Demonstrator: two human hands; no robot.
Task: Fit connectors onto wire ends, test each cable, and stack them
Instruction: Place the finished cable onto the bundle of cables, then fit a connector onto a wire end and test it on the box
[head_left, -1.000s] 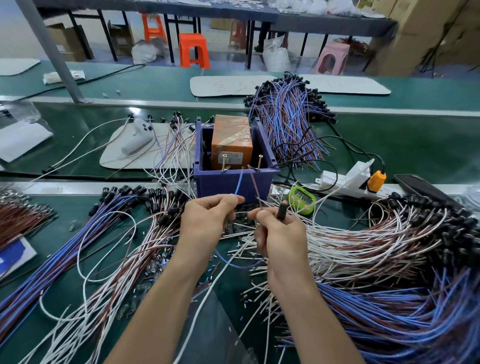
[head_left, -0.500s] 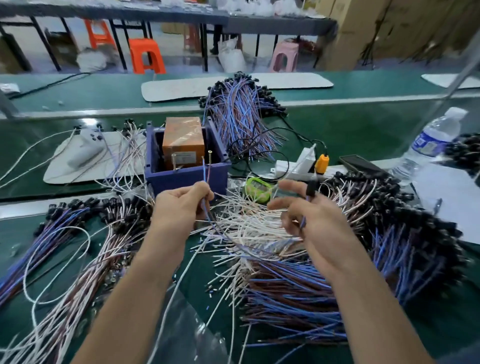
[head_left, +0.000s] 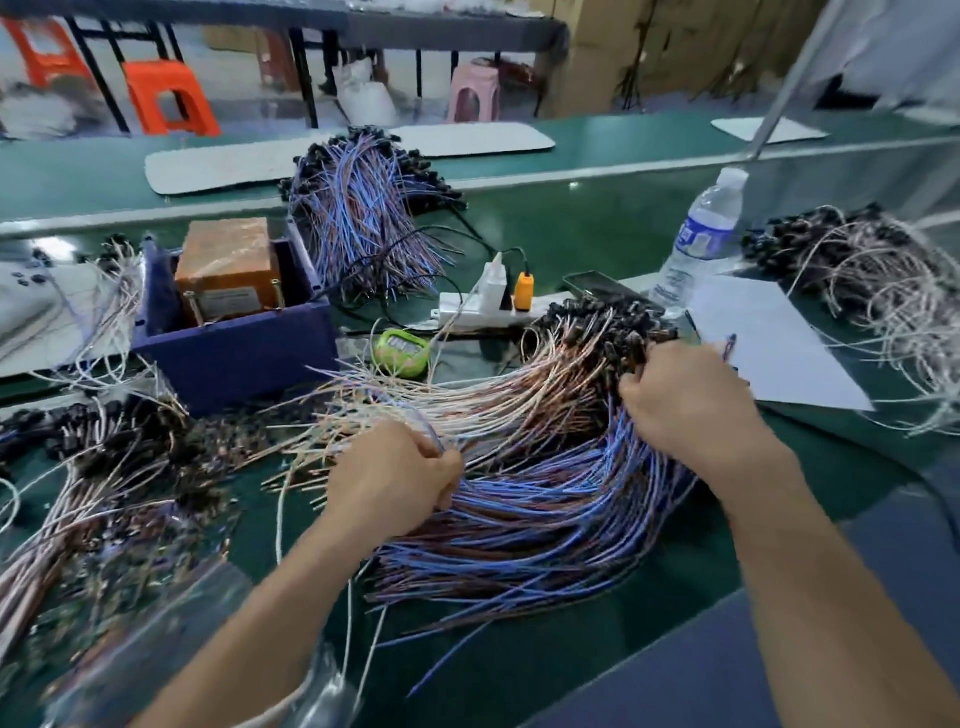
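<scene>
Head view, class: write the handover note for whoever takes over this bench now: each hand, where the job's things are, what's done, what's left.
Left hand: grips wire ends of the blue-and-brown stack.
Right hand: fingers curled on that stack's black connectors.
Tester box: behind the left hand.
Done: many cables fitted and stacked, also a white-and-brown stack.
Left: release here; whether the bundles at left are tested cannot be told.

The bench (head_left: 571, 234) is covered in dark green. Nearest, blue and brown cables (head_left: 545, 519) are piled; white and brown cables (head_left: 493, 405) are seen behind them, ended with black connectors (head_left: 613, 332). A dark blue box (head_left: 234, 358) is filled with an orange-brown block (head_left: 228, 254). A lime green timer (head_left: 402, 353), a white power strip (head_left: 467, 312) and an orange plug (head_left: 523, 291) are seen.
</scene>
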